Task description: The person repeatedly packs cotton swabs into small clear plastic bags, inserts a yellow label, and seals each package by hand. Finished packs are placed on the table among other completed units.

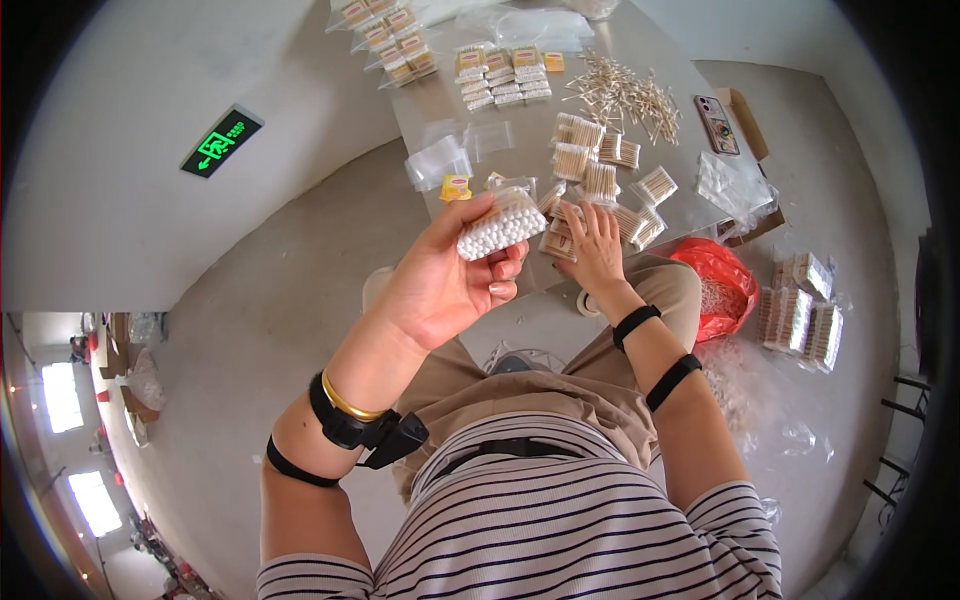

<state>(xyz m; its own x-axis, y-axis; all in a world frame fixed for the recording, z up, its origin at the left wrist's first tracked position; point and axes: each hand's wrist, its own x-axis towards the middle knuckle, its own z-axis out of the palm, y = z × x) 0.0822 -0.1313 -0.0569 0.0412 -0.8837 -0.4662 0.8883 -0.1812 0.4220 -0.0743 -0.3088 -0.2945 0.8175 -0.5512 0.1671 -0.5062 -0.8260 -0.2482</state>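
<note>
My left hand (425,275) is closed around a clear pack of cotton swabs (500,225), raised in front of the table's near edge. The white tips face me in a tight block. My right hand (597,248) lies with fingers stretched out over small packs of cotton swabs (560,242) at the near edge, touching them. More packs of cotton swabs (599,182) sit in a loose pile just beyond it. Yellow cards (456,188) and clear plastic bags (437,162) lie on the table beyond my left hand. What lies under my right palm is hidden.
On the metal table (490,22) stand stacked packs with yellow labels (503,75), loose cotton swabs (628,98) and a phone (717,125). A red plastic bag (712,290) of swabs is at the right, beside stacked swab packs (800,310) on the floor.
</note>
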